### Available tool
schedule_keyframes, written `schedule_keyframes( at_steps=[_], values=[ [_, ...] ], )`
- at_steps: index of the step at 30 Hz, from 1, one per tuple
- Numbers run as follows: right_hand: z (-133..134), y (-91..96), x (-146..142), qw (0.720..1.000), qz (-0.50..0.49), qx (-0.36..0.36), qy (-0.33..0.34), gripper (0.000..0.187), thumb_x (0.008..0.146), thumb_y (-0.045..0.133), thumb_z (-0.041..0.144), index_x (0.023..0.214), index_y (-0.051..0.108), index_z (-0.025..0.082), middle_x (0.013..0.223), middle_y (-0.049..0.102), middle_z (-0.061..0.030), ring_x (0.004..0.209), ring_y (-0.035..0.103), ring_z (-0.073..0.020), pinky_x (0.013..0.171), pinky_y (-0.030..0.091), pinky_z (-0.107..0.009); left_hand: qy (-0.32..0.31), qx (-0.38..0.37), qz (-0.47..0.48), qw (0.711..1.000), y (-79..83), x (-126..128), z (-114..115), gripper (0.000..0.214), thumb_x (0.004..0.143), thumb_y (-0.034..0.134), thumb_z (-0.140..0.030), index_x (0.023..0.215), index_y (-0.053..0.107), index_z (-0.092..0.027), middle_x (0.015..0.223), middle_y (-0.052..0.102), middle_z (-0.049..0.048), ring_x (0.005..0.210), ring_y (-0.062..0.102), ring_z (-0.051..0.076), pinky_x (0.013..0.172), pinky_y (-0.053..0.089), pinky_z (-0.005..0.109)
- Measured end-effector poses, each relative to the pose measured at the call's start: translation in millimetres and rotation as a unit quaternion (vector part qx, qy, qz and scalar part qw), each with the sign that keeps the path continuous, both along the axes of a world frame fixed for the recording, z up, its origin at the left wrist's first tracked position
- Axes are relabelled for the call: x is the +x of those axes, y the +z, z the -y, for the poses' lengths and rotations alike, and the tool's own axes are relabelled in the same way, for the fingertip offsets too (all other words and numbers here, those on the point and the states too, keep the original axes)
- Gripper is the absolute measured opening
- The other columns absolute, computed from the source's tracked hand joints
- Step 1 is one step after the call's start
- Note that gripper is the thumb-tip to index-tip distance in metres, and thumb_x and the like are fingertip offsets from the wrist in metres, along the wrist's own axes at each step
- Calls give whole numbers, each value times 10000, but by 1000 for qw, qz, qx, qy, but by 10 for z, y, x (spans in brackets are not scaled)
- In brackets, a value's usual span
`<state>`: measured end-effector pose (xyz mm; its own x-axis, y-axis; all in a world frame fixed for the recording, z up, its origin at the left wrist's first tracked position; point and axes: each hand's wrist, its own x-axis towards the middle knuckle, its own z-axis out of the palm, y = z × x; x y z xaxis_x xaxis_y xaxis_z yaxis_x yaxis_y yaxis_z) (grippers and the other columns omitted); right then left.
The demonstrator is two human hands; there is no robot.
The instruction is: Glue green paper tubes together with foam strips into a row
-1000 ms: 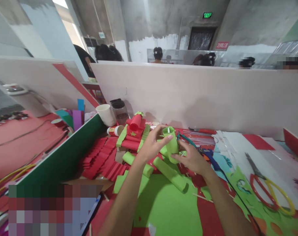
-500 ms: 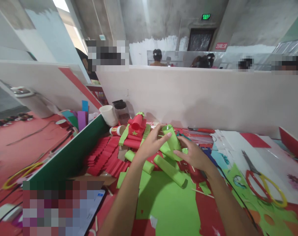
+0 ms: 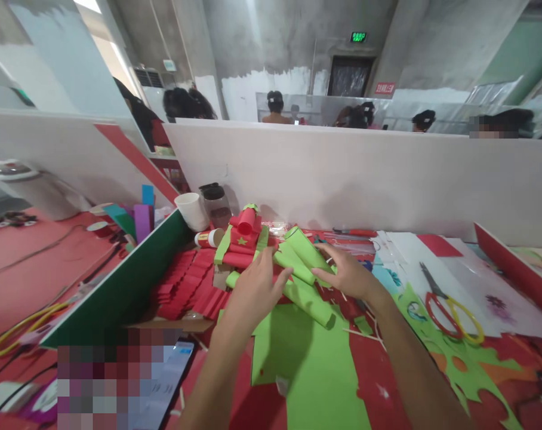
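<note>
the left hand (image 3: pixel 258 289) hangs open over the middle of the tabletop (image 3: pixel 381 373), thumb and forefinger parted, nothing pinched between them. the right hand (image 3: pixel 350 276) faces it from the other side, thumb and fingers also spread, with fingertips close to the right edge of an upper rolled green paper tube (image 3: pixel 303 245); whether they touch it, i cannot tell. this tube slants with its open end toward the white partition (image 3: pixel 320 179). a second green tube (image 3: pixel 295 267) lies just in front of it, between the two hands, and a longer green tube (image 3: pixel 310 306) rests diagonally at the upper edge of a flat green paper sheet (image 3: pixel 316 364). one more green tube (image 3: pixel 232 279) shows beside the left hand, which hides most of it.

just beyond the left hand stands a red and green paper model (image 3: pixel 242 230) bearing a yellow star. pleated red paper strips (image 3: pixel 185 280) are spread to its left, near a green divider board (image 3: pixel 119 289). behind them are a white cup (image 3: pixel 191 210), a clear bottle (image 3: pixel 218 209) with a black lid, and a red-and-white cylinder (image 3: pixel 203 239) on its side. scissors (image 3: pixel 440 291) with red and yellow handles lie well to the right, partly over white sheets (image 3: pixel 399 254).
</note>
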<state>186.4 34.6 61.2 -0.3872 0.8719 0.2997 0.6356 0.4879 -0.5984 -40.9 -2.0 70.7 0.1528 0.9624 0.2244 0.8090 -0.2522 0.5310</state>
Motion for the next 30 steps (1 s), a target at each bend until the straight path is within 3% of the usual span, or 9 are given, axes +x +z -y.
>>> schedule_keyframes(
  at_steps=[5, 9, 14, 18, 24, 30],
  values=[
    [58, 10, 90, 999, -8, -24, -34, 559, 812, 638, 440, 1327, 517, 261, 1299, 590, -88, 1130, 577, -289, 938, 464, -444, 2, -184, -216, 959, -53, -286, 535, 357, 934, 366, -417, 1116, 543, -166, 967, 683, 155, 915, 653, 321, 749, 457, 384],
    [146, -31, 144, 995, -71, -57, -46, 524, 832, 613, 464, 1300, 526, 242, 1255, 614, -88, 1144, 573, -274, 967, 460, -438, 11, -270, -256, 928, -260, -500, 808, 306, 893, 397, -344, 1005, 606, -151, 911, 694, 170, 882, 669, 349, 739, 462, 429],
    [300, -274, 136, 969, -207, -119, -59, 546, 848, 578, 497, 1318, 498, 231, 1237, 620, -90, 1130, 590, -262, 961, 480, -413, 6, -291, -237, 927, -539, -722, 932, 269, 869, 411, -325, 920, 630, -177, 943, 703, 160, 911, 667, 333, 761, 464, 427],
    [419, -539, 113, 935, -304, -168, -75, 553, 855, 548, 546, 1301, 486, 223, 1243, 620, -109, 1112, 607, -270, 872, 531, -380, 13, -279, -242, 929, -653, -829, 984, 268, 879, 408, -349, 899, 624, -191, 948, 703, 141, 903, 669, 298, 762, 463, 391],
    [498, -752, 95, 911, -354, -197, -80, 568, 823, 596, 552, 1283, 499, 233, 1156, 660, -114, 1030, 645, -281, 855, 537, -416, 8, -258, -239, 936, -648, -846, 1062, 297, 910, 350, -355, 884, 606, -207, 908, 694, 120, 838, 679, 294, 699, 458, 374],
    [493, -761, 100, 935, -308, -143, -97, 527, 835, 567, 551, 1249, 531, 227, 1174, 652, -109, 1070, 629, -274, 887, 519, -417, 2, -251, -254, 934, -461, -813, 1110, 281, 924, 348, -343, 867, 594, -219, 848, 695, 100, 840, 678, 294, 683, 441, 351]
  ],
)
